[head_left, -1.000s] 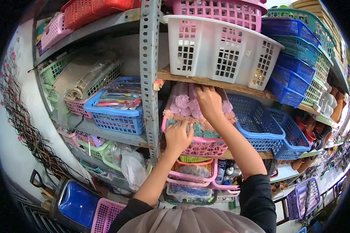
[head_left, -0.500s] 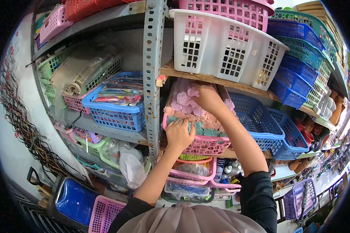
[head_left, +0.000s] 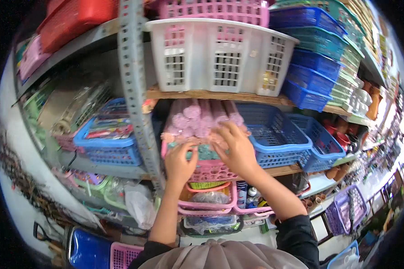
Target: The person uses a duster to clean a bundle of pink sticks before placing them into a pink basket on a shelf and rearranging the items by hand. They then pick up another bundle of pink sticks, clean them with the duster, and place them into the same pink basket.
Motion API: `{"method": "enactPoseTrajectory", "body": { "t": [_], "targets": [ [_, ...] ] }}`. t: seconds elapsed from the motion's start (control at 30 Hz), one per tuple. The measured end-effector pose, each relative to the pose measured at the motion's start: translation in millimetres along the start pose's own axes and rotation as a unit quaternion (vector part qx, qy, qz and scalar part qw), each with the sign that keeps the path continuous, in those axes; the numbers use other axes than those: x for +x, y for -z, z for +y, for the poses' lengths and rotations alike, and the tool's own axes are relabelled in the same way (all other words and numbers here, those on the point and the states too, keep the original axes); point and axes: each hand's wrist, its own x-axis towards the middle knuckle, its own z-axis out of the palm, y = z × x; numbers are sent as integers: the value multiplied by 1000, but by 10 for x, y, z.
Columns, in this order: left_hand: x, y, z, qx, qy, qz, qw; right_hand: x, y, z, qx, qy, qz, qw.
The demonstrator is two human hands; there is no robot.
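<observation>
Wooden shelf [head_left: 202, 95] overhead; left hand [head_left: 179, 167], curled, grip unclear, and right hand [head_left: 239, 152], fingers parted, at pastel bundles [head_left: 191, 122] in pink basket [head_left: 211, 172].

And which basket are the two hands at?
The pink basket one shelf below the big white basket; left hand and right hand are at its fluffy bundles, unlike the blue baskets beside it.

hands [head_left: 181, 165]: 2 | black sleeves [head_left: 297, 238]: 2 | white crate [head_left: 201, 58]: 1

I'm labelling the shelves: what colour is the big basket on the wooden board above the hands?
White basket, seen best in the head view.
</observation>
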Motion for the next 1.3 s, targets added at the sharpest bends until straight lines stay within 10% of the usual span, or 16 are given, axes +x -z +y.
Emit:
{"method": "enactPoseTrajectory", "body": {
  "t": [0.2,0.63,0.77,1.3],
  "targets": [
    [-4,-478,762,-166,-42,-6,985,-963,746,169,124,-201,25,971],
    [-1351,-2623,2921,-479,-130,-575,650,-3830,2556,265,-55,-609,143,778],
    [-1676,-3214,3531,-491,-121,-615,605,-4359,3145,378,-70,-665,180,721],
    [-2977,-5213,4960,-484,-2,-595,642,-5765,4561,1217,-196,-686,186,675]
  ]
}}
